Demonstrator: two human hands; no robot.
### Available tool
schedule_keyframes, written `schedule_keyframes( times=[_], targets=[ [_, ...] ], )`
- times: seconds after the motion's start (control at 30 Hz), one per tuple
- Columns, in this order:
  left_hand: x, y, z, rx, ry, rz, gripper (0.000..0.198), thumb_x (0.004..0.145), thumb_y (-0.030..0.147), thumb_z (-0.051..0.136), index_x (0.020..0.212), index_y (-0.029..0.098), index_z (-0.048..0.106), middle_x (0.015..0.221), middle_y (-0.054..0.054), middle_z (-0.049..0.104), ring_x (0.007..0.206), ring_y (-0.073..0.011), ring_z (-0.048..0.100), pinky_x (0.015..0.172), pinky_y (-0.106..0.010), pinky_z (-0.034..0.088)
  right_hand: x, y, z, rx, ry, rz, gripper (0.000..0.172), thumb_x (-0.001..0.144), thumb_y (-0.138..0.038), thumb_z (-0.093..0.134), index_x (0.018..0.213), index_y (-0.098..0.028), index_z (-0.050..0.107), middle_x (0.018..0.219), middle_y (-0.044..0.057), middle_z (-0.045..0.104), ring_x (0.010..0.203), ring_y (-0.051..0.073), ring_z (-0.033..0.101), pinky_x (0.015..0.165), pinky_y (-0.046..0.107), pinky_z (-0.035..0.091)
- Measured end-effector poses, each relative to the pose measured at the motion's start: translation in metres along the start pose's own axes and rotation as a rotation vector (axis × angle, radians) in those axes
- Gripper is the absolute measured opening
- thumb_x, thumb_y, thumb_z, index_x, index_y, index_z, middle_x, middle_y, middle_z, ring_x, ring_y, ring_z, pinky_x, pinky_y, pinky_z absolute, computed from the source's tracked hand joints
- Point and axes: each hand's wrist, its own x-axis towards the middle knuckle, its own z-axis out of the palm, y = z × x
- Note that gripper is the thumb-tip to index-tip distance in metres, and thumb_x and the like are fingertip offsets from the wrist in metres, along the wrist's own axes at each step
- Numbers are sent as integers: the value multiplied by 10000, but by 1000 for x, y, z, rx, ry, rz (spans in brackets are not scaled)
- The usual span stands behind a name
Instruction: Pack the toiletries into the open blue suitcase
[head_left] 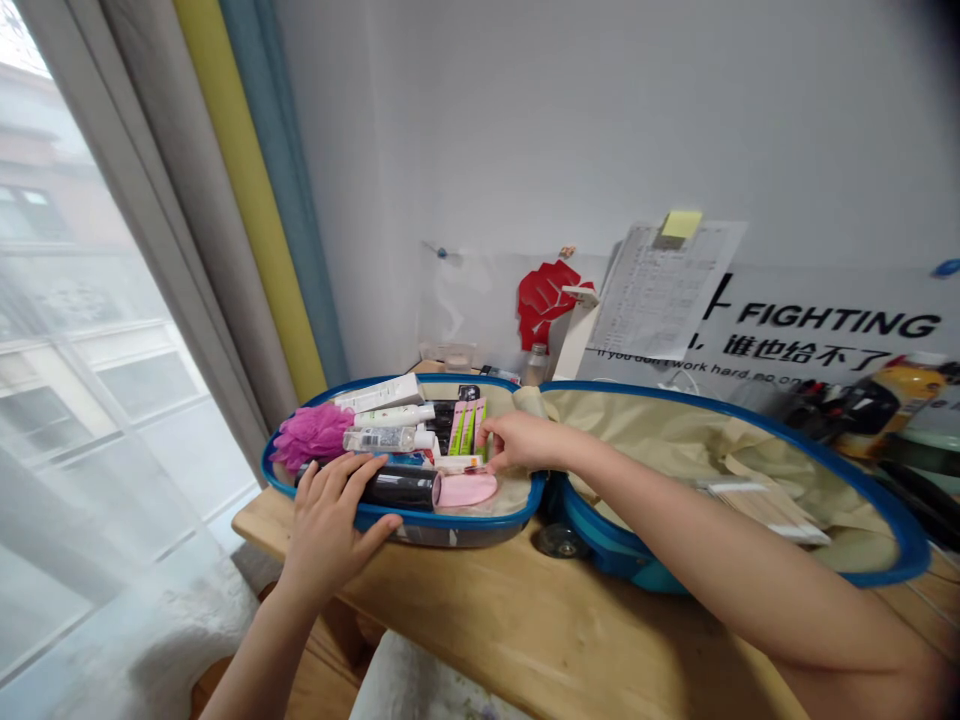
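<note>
An open blue-rimmed suitcase [480,530] lies in two halves on a wooden table. My left hand [334,510] lies over the front rim of its left half, fingers stretched across a shiny black cylinder [401,487]. My right hand [525,442] reaches into that half with fingertips pinched beside a small slim item [461,464]; what they grip is hidden. Close by are green-and-pink packets [469,427], a pink oval item [469,489], a clear bottle [386,439], a white tube [394,415], a white box [381,393] and a purple bath puff [311,435].
In the beige-lined right half [637,420] lies a bundle of thin wooden sticks [772,505]. A glass bottle [535,365] stands behind the suitcase. Pens and a yellow-orange container [892,400] are at the right. Curtains [225,200] hang by the window on the left.
</note>
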Motion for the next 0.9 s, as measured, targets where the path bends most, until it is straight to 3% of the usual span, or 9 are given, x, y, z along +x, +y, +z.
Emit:
schedule_keyframes(
  times=[0.13, 0.3, 0.47, 0.63, 0.9],
  targets=[
    [0, 0, 1, 0, 6, 8, 504, 821, 462, 528, 1266, 226, 530, 1223, -115, 594, 1138, -311, 509, 1052, -539, 271, -2, 3, -8, 46, 24, 7, 292, 608, -231, 769, 882, -208, 672, 711, -28, 663, 621, 114, 565, 603, 219, 377],
    [-1, -1, 1, 4, 4, 6, 511, 817, 469, 534, 1269, 228, 526, 1233, -109, 592, 1146, -313, 507, 1050, -536, 274, -3, 2, -16, 118, 131, 1, 83, 710, -212, 654, 779, -184, 691, 722, -13, 679, 665, 108, 573, 625, 217, 387],
    [-1, -1, 0, 5, -1, 10, 512, 819, 466, 537, 1272, 228, 520, 1231, -107, 591, 1154, -311, 504, 1054, -532, 268, 2, -6, -6, 183, 124, -44, 199, 768, -212, 582, 894, -182, 733, 825, 2, 720, 705, 102, 606, 636, 203, 422],
    [-1, 0, 1, 11, 3, 7, 504, 818, 470, 534, 1264, 235, 522, 1233, -108, 592, 1148, -307, 507, 1051, -524, 268, 7, -11, 10, 177, 64, -87, 332, 747, -77, 517, 982, -174, 729, 883, 8, 736, 762, 96, 641, 691, 183, 449],
    [0, 0, 0, 8, -3, -1, 505, 816, 471, 531, 1257, 227, 535, 1233, -106, 593, 1152, -305, 506, 1056, -520, 268, 5, -12, 16, 75, 55, -149, 277, 740, -144, 607, 988, -194, 720, 941, 10, 730, 817, 123, 638, 723, 206, 437]
  ],
)
